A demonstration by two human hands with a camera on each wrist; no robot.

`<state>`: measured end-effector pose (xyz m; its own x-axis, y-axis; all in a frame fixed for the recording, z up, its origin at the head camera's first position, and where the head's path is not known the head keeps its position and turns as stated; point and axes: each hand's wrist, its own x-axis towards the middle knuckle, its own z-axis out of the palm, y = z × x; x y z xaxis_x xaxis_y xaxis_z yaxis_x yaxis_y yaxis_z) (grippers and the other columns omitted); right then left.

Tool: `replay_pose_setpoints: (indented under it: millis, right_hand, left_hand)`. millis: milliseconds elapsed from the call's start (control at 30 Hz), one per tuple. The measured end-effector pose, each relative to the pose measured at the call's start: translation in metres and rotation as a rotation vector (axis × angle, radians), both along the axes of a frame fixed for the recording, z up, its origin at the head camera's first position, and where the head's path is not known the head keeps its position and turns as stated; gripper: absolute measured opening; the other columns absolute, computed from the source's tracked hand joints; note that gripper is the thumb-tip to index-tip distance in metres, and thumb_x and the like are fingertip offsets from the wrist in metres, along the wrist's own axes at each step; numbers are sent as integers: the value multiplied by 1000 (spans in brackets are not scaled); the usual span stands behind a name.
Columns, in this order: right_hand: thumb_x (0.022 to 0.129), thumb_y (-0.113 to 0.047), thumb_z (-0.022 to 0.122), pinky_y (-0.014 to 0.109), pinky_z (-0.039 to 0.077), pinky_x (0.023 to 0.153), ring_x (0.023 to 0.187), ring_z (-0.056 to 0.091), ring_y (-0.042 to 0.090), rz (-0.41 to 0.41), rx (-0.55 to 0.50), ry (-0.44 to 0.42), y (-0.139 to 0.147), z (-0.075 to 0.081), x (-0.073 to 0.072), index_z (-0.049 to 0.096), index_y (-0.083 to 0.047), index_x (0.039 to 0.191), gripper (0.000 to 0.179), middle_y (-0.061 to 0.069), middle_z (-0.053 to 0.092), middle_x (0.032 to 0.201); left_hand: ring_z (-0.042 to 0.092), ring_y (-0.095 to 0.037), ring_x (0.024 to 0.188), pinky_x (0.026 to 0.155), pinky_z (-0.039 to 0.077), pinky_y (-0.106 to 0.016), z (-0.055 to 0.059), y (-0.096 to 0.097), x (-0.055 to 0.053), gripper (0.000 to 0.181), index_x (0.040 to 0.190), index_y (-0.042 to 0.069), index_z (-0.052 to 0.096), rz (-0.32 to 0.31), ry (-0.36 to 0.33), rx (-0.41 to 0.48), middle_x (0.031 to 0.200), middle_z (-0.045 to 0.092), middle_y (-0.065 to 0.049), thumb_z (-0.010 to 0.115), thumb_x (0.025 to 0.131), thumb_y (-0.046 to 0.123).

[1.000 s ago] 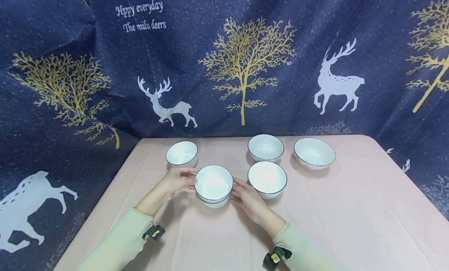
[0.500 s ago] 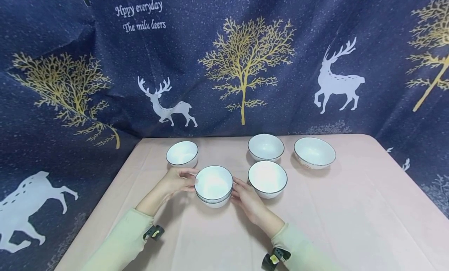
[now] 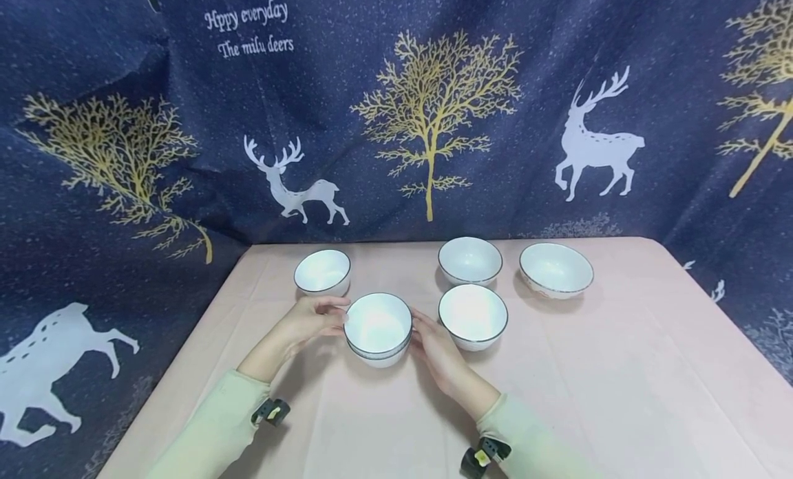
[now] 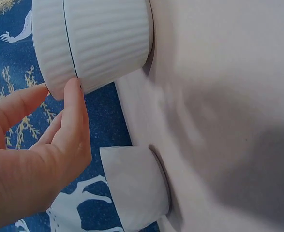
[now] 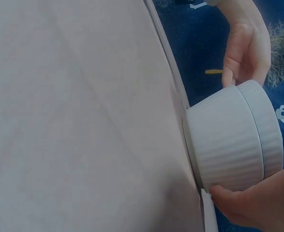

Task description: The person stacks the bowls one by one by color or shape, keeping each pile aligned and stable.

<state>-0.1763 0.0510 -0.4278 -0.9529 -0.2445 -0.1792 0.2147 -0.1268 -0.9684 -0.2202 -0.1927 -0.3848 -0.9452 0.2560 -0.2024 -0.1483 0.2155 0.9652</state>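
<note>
Two white bowls with dark rims, one nested in the other, form a stack (image 3: 378,324) in the middle of the table. At its left side my left hand (image 3: 310,325) holds the bowls by their rims; the left wrist view puts the fingertips (image 4: 73,86) right at the edge of the lower bowl. My right hand (image 3: 438,352) holds the opposite side, its thumb low on the ribbed wall (image 5: 229,154) in the right wrist view. Most of the right hand's other fingers are hidden behind the bowls.
One white bowl (image 3: 322,271) stands behind my left hand. Right of the stack is another bowl (image 3: 473,314), with a third bowl (image 3: 469,260) behind it. A wider bowl (image 3: 555,269) with a patterned outside is farther right. A blue deer-print cloth (image 3: 384,155) hangs behind the pink-covered table (image 3: 619,382).
The stack and both hands stay in place. My right wrist has shifted very slightly to the left.
</note>
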Motion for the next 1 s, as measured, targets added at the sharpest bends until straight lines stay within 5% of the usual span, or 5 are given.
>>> replay_pose_setpoints:
  millis: [233,467,1000]
  right_hand:
    - [106,-25,25,44,30,115,142,27,32,-12,-43,13,-1,-2,-1,25,-2,150,50,15,24,157]
    - [106,-27,27,48,24,117,144,21,31,-24,-52,36,-4,-3,-4,27,-4,150,50,12,24,157]
    - [106,-31,25,49,22,117,145,18,31,-14,-27,43,-6,-5,-7,27,-3,150,52,13,23,157]
  left_hand:
    - [67,-16,86,91,55,-38,-3,-9,-6,48,132,-20,42,10,10,53,109,62,-21,60,90,-4]
    - [65,-20,99,98,50,-40,-1,-18,-15,44,133,-17,42,126,17,125,120,56,-27,56,93,-4]
    - [63,-7,94,102,47,-26,-2,-47,-41,46,140,-10,39,436,131,288,101,66,3,51,96,-2]
